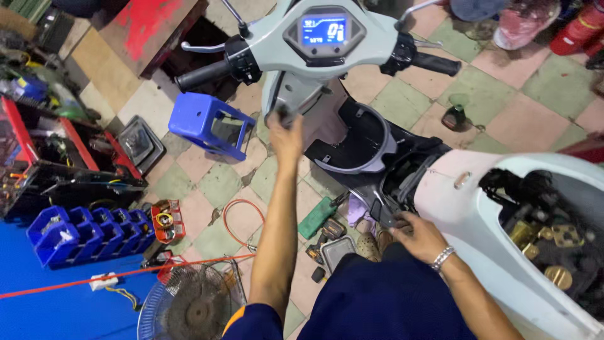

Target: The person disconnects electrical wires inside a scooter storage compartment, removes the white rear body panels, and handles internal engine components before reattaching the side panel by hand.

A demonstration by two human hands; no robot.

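Note:
A pale grey-green scooter stands partly stripped, its seat off and wiring and brass parts showing at the right. My left hand reaches forward and grips something small and dark at the front leg shield below the handlebar. Closer in, my right hand, with a metal bracelet at the wrist, rests with curled fingers on the dark frame edge beside the footboard. What each hand grips is too small to tell. The lit dash display sits between the two black handlebar grips.
A blue plastic stool stands left of the scooter. A green power tool, an orange hose and small parts lie on the tiled floor. Blue bins, a red tool rack and a floor fan fill the left.

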